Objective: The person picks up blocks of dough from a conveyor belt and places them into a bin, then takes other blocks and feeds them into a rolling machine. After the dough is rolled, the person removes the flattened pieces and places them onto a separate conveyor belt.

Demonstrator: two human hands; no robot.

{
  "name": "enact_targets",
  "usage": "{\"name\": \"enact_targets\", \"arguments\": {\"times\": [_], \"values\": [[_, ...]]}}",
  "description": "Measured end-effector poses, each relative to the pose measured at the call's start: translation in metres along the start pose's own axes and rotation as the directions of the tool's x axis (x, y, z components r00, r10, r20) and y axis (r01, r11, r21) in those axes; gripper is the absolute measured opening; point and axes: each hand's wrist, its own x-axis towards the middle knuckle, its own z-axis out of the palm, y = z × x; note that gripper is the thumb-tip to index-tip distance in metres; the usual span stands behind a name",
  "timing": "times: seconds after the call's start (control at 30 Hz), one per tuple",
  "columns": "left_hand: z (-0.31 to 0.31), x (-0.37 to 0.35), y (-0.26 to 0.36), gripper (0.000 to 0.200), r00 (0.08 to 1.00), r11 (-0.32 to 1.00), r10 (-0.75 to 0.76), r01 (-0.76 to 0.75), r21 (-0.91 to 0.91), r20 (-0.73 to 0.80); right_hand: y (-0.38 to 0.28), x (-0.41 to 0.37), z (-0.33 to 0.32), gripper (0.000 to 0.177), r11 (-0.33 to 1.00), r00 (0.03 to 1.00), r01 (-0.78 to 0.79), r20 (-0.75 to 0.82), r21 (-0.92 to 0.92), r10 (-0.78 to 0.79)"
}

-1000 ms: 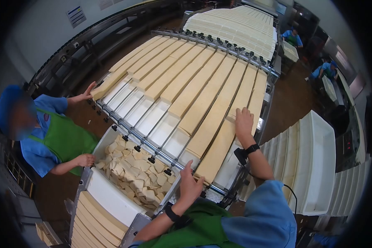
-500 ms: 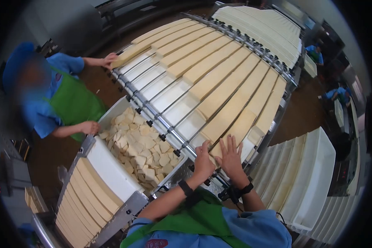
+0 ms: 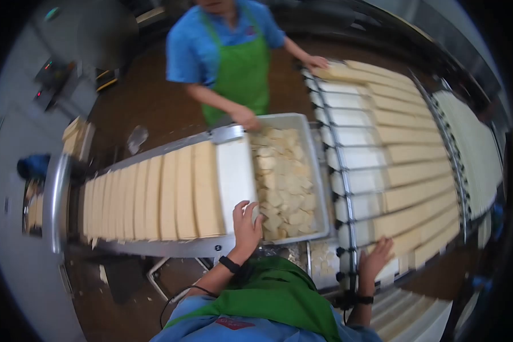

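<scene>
My left hand (image 3: 247, 229) reaches over the near end of a white plate (image 3: 233, 176), close to the bin's left rim, fingers apart and holding nothing. My right hand (image 3: 375, 257) lies with fingers spread at the near end of the long pale yellow strips (image 3: 414, 153), its fingertips on one strip. These strips lie side by side on a rack between metal rods (image 3: 353, 216). Between my hands stands a white bin (image 3: 323, 199) with many flat, pale cut pieces (image 3: 285, 182) in it.
Left of the white plate, a conveyor carries a row of pale yellow strips (image 3: 154, 191). Across the bin stands a co-worker (image 3: 233, 74), one hand on the rack's far strip, the other at the bin's corner. White ridged trays (image 3: 407, 316) stand at lower right.
My view has turned left toward the bin and conveyor. My left hand has left the strips' end and moved over to the white plate. My right hand stays at the strips.
</scene>
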Motion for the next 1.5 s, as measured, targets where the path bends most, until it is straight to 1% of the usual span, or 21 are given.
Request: {"name": "enact_targets", "arguments": {"times": [0.03, 0.1, 0.13, 0.17, 0.23, 0.27, 0.33, 0.37, 0.4, 0.43, 0.47, 0.53, 0.63, 0.73, 0.83, 0.93, 1.13, 1.23, 1.33, 1.43, 1.5], "values": [[-0.017, -0.009, -0.017, 0.049, 0.997, 0.999, -0.021, 0.023, 0.036, -0.068, -0.001, 0.001, 0.0, 0.103, 1.0, 1.0, -0.009, 0.018, -0.02, 0.009], [-0.053, -0.027, -0.035, 0.054, 0.963, 0.956, -0.143, 0.195, 0.219, -0.23, -0.011, -0.001, -0.023, 0.101, 0.999, 0.991, -0.028, 0.131, -0.028, 0.031], [-0.065, -0.037, -0.041, 0.057, 0.932, 0.915, -0.194, 0.284, 0.287, -0.306, -0.021, 0.0, -0.036, 0.097, 0.993, 0.988, -0.027, 0.149, -0.116, 0.044], [-0.072, -0.045, -0.049, 0.061, 0.907, 0.896, -0.282, 0.365, 0.252, -0.312, -0.032, 0.004, -0.044, 0.092, 0.978, 0.984, -0.033, 0.164, -0.207, 0.068], [-0.082, -0.06, -0.061, 0.07, 0.847, 0.845, -0.438, 0.502, 0.183, -0.301, -0.064, 0.02, -0.038, 0.078, 0.974, 0.973, 0.223, -0.068, 0.023, -0.221], [-0.083, -0.065, -0.064, 0.082, 0.867, 0.85, -0.424, 0.481, 0.216, -0.261, -0.081, 0.027, -0.037, 0.071, 0.927, 0.922, 0.357, -0.2, 0.116, -0.33], [-0.089, -0.059, -0.056, 0.085, 0.847, 0.84, -0.489, 0.522, 0.15, -0.209, -0.208, 0.022, -0.088, 0.041, 0.673, 0.864, 0.471, -0.145, 0.571, -0.482], [-0.088, -0.055, -0.053, 0.086, 0.836, 0.833, -0.519, 0.542, 0.115, -0.179, -0.224, 0.025, -0.085, 0.04, 0.678, 0.896, 0.395, -0.099, 0.62, -0.432], [-0.08, -0.054, -0.056, 0.09, 0.863, 0.861, -0.478, 0.498, 0.108, -0.163, -0.296, 0.029, -0.068, 0.041, 0.38, 0.568, 0.771, -0.281, 0.511, -0.774], [-0.075, -0.051, -0.058, 0.09, 0.849, 0.85, -0.504, 0.52, 0.081, -0.161, -0.343, 0.032, -0.055, 0.045, 0.262, 0.492, 0.773, -0.284, 0.578, -0.823], [-0.075, -0.047, -0.058, 0.089, 0.833, 0.838, -0.53, 0.543, 0.054, -0.159, -0.388, 0.037, -0.039, 0.05, 0.144, 0.354, 0.851, -0.348, 0.506, -0.868], [-0.073, -0.04, -0.059, 0.09, 0.783, 0.789, -0.607, 0.615, 0.02, -0.137, -0.469, 0.047, -0.016, 0.05, 0.063, 0.269, 0.864, -0.353, 0.499, -0.896], [-0.073, -0.036, -0.058, 0.096, 0.755, 0.758, -0.647, 0.652, 0.016, -0.106, -0.546, 0.06, 0.02, 0.049, 0.049, 0.198, 0.914, -0.338, 0.403, -0.92], [-0.07, -0.037, -0.06, 0.099, 0.763, 0.768, -0.635, 0.641, 0.011, -0.12, -0.58, 0.059, 0.036, 0.048, 0.165, 0.228, 0.945, -0.206, 0.281, -0.952], [-0.073, -0.031, -0.059, 0.101, 0.747, 0.751, -0.658, 0.66, -0.014, -0.097, -0.6, 0.059, 0.041, 0.045, 0.286, 0.337, 0.922, -0.175, 0.26, -0.925], [-0.072, -0.029, -0.058, 0.1, 0.746, 0.749, -0.659, 0.663, 0.004, -0.096, -0.607, 0.049, 0.044, 0.045, 0.291, 0.311, 0.945, -0.13, 0.151, -0.942], [-0.064, -0.02, -0.054, 0.094, 0.735, 0.726, -0.66, 0.677, 0.12, -0.155, -0.58, 0.074, 0.04, 0.051, 0.257, 0.293, 0.927, -0.1, 0.272, -0.951], [-0.067, -0.005, -0.052, 0.092, 0.77, 0.743, -0.627, 0.636, 0.207, -0.114, -0.542, 0.117, 0.058, 0.059, 0.32, 0.405, 0.827, -0.094, 0.461, -0.909], [-0.065, -0.001, -0.063, 0.094, 0.813, 0.769, -0.58, 0.57, 0.291, -0.059, -0.506, 0.135, 0.043, 0.062, 0.474, 0.559, 0.743, -0.05, 0.473, -0.828], [-0.061, -0.002, -0.07, 0.095, 0.819, 0.765, -0.572, 0.555, 0.327, -0.053, -0.492, 0.131, 0.054, 0.062, 0.524, 0.578, 0.777, -0.067, 0.349, -0.813], [-0.058, 0.0, -0.064, 0.097, 0.798, 0.738, -0.599, 0.581, 0.344, -0.062, -0.487, 0.12, 0.048, 0.061, 0.522, 0.594, 0.724, -0.023, 0.45, -0.804]]}}
